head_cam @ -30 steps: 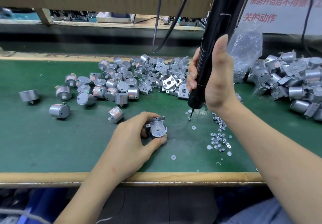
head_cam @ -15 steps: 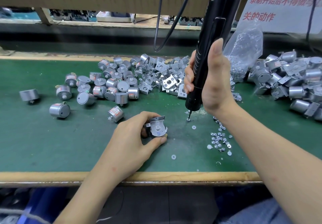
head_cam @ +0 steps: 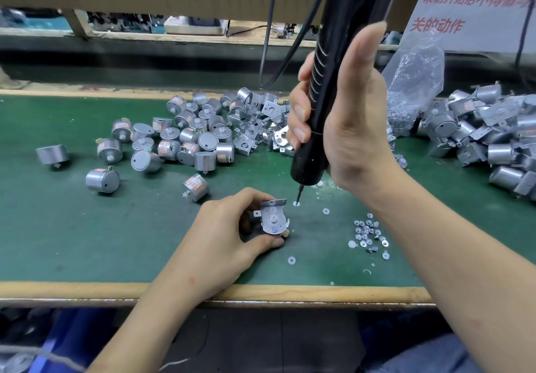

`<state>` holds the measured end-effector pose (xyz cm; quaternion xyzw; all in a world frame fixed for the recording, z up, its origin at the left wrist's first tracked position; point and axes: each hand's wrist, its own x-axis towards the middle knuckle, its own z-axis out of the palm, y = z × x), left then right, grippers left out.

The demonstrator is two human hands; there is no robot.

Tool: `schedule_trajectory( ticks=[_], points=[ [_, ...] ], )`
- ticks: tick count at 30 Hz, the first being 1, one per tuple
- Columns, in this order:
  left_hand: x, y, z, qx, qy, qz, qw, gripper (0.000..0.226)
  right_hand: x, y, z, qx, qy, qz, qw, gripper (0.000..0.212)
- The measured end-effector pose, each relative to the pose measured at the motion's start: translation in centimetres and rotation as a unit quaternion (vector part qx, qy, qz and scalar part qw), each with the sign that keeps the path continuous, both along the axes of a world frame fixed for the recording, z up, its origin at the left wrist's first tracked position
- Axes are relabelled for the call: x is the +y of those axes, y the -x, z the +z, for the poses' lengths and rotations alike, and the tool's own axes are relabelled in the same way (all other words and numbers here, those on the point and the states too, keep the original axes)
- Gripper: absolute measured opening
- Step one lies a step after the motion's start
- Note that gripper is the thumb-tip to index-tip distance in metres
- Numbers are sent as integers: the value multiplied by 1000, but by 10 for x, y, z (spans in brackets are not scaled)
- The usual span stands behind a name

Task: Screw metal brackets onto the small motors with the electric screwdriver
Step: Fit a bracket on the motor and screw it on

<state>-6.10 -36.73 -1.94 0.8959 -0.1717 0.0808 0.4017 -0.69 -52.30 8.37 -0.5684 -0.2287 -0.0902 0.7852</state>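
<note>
fingers (head_cam: 249, 197) of the left hand (head_cam: 223, 236) curl round a small motor (head_cam: 274, 229), holding it on the green desk (head_cam: 87, 242) near its front edge, with a folded sheet-metal bracket (head_cam: 268, 206) seated on its upturned face; this grasp looks unchanged over the last second. fingers (head_cam: 298, 111) of the right hand (head_cam: 348, 117) wrap the ribbed black barrel of the electric screwdriver (head_cam: 306, 164), thumb lying straight up the housing. the slim bit (head_cam: 298, 194) has shifted leftward, towards the motor, and its tip now meets a flat white washer (head_cam: 296, 204) just beside the bracket, apparently collecting a fastener before driving; no screw is visibly in the bracket yet. to the right lies a scatter of small bright screws and washers (head_cam: 368, 233). further back lie smooth, dull-silver cylindrical motors (head_cam: 185, 138), angular punched brackets (head_cam: 255, 123), a crinkled clear bag (head_cam: 414, 82), and, far right, a heap of bracketed motors (head_cam: 478, 135).
</note>
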Motion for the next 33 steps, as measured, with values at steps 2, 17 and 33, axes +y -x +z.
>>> schedule_trajectory(
  ticks=[2,17,33],
  points=[
    [0,0,0,0,6,3,1000,42,5,3,2,-11,-7,16,1000,73],
    [-2,3,1,-4,1,19,1000,38,19,7,-6,-23,1,-9,1000,80],
    [-3,3,3,-9,-17,19,1000,38,21,6,-13,-22,9,-10,1000,76]
  ],
)
